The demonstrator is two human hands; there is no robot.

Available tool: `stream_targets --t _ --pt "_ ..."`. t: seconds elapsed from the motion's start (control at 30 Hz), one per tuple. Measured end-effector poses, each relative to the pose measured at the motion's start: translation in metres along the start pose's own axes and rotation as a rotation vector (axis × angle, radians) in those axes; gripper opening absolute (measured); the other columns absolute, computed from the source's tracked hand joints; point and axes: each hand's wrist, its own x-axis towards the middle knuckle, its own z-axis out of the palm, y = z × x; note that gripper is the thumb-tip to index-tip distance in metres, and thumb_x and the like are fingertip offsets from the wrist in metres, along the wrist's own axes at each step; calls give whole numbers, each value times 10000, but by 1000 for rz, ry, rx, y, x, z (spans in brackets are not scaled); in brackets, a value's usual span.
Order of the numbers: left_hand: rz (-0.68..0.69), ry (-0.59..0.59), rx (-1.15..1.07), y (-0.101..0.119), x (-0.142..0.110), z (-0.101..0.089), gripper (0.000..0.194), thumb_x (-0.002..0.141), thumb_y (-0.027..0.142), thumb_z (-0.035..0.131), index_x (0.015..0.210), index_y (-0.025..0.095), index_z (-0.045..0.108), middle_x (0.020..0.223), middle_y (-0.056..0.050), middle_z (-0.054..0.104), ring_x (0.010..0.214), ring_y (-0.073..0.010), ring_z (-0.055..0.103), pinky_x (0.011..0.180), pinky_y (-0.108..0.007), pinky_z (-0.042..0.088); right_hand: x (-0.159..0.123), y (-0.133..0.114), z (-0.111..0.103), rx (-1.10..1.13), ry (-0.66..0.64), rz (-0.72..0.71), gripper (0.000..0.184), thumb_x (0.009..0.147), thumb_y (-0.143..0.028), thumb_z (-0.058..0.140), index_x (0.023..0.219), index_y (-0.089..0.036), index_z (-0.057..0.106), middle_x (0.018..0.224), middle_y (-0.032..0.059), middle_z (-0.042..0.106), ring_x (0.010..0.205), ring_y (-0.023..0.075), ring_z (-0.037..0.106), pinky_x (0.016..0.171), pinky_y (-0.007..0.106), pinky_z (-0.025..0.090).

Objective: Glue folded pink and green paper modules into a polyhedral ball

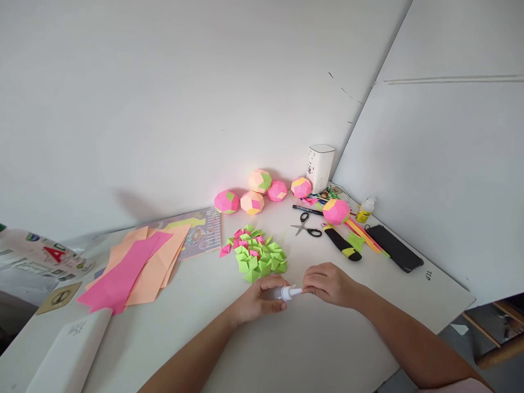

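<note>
My left hand (258,300) is closed around a small white squeeze bottle (285,293), tilted sideways with its pointed nozzle towards the right. At the nozzle's tip, the fingers of my right hand (329,285) are pinched together; whether a cap sits between them is hidden. Just beyond my left hand lies a pile of folded green and pink paper pieces (262,259). Further back, several faceted paper balls (226,202) in pink, peach, yellow and green rest near the wall.
Scissors (304,226), a black-and-yellow cutter (341,243), a black phone (393,248) and a yellow-labelled bottle (365,210) lie or stand at the right. Pink and peach paper sheets (131,273) cover the left. A white box (69,352) sits at front left, a white device (320,168) at the back.
</note>
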Motion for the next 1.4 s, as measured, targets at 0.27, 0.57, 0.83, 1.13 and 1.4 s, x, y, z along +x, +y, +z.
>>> stream_targets --t 0.27,0.57,0.83,1.13,1.4 --pt "-8 18 -19 0 0 0 249 709 299 715 932 200 666 841 -13 539 788 -162 470 702 -269 363 4 -4 -1 -138 90 -92 117 887 -127 496 846 -169 596 744 43 626 590 109 504 523 230 402" --pt "-12 15 -45 2 1 0 233 697 294 722 903 200 665 828 -8 530 772 -156 467 690 -264 371 6 -10 3 -147 207 -114 120 840 -91 510 835 -178 592 668 23 607 538 103 485 470 223 364" --pt "-20 26 -36 2 1 0 262 687 321 724 911 198 666 848 -17 558 786 -167 479 705 -276 381 8 -12 -1 57 255 -47 132 836 -107 487 792 -188 582 650 33 587 563 120 504 499 228 426" --pt "57 22 -123 -4 1 -4 301 679 309 742 952 201 675 881 -34 571 821 -176 480 742 -295 384 9 -9 2 304 276 99 138 896 -167 469 853 -175 600 672 29 608 566 115 582 505 222 511" --pt "171 -54 -306 -15 5 -3 283 623 195 784 892 247 712 956 -58 616 959 -222 496 797 -349 389 7 -9 4 444 198 234 124 872 -147 489 852 -168 609 761 30 610 542 94 613 482 210 504"
